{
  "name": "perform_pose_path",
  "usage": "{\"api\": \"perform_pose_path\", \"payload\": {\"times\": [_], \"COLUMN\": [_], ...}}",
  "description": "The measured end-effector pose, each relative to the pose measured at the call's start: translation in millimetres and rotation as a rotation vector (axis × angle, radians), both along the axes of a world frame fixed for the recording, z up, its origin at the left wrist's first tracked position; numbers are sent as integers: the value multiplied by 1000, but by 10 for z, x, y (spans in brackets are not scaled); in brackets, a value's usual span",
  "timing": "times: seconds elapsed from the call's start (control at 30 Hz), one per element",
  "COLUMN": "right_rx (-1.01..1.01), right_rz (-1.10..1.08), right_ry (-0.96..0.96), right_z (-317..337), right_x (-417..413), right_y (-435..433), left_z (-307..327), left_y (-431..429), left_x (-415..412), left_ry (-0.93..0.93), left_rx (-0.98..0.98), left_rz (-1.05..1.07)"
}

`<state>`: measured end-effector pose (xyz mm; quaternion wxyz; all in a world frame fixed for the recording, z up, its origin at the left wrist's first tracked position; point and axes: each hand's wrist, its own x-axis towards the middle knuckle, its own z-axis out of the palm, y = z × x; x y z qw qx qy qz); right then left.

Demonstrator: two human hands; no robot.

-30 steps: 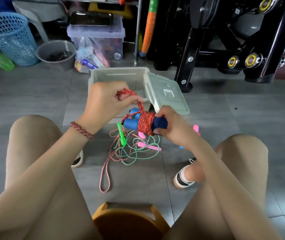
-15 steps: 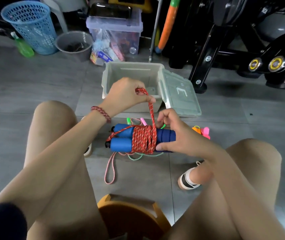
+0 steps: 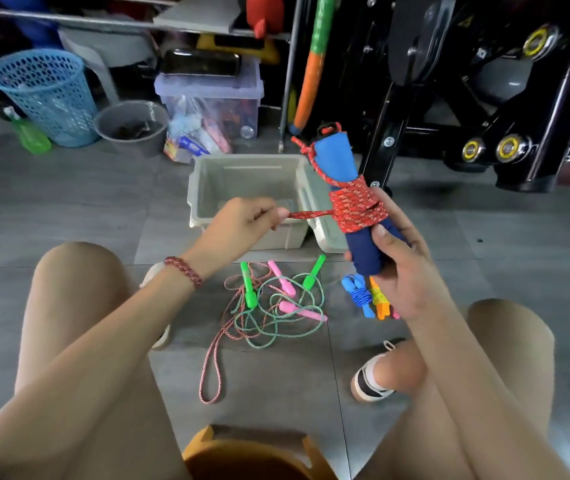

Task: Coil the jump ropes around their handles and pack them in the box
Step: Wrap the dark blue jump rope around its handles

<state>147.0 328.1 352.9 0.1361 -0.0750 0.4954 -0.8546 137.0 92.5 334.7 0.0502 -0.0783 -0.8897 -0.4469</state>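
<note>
Pinching the free end of the red rope (image 3: 311, 214) between thumb and curled fingers, the left hand (image 3: 242, 226) holds it taut, straight out sideways from the coil (image 3: 356, 206). I judge this is meant to cinch the last turn so the winding cannot slacken. The right hand (image 3: 408, 268) is wrapped round the lower, darker part of the blue foam handles (image 3: 333, 157), thumb just under the coil. It holds the bundle upright in the air, in front of the open box (image 3: 203, 188). Gripping below the winding leaves the turns free for the other hand.

The red-and-white braid sits in tight, slightly crossed turns round the handles' middle, and one strand climbs from the coil to the black cap (image 3: 325, 130) on top.

On the floor (image 3: 68, 202) beneath the right-hand grip lie a blue wound rope (image 3: 359, 296) and an orange wound rope (image 3: 378, 299). Beneath the left-hand pinch, a green-handled rope (image 3: 249, 289) and a pink-handled rope (image 3: 297, 311) lie tangled, not yet coiled.
</note>
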Motion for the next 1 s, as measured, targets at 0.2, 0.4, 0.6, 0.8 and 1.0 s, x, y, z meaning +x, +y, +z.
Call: {"api": "perform_pose_path", "payload": {"times": [0.2,0.4,0.6,0.8,1.0], "right_rx": [262,644,902,994,786], "right_rz": [-328,-392,-462,-231,-132], "right_ry": [21,329,661,819,821], "right_z": [-72,-26,-106,-135,-38], "right_x": [-43,-90,-34,-19,17], "right_y": [-139,-296,-513,-510,-608], "left_z": [141,215,240,335,258], "left_y": [320,290,348,369,347], "left_x": [229,244,217,248,202], "left_ry": [186,212,189,51,54], "left_rx": [-93,-101,-34,91,154], "left_rz": [67,166,225,282,278]}}
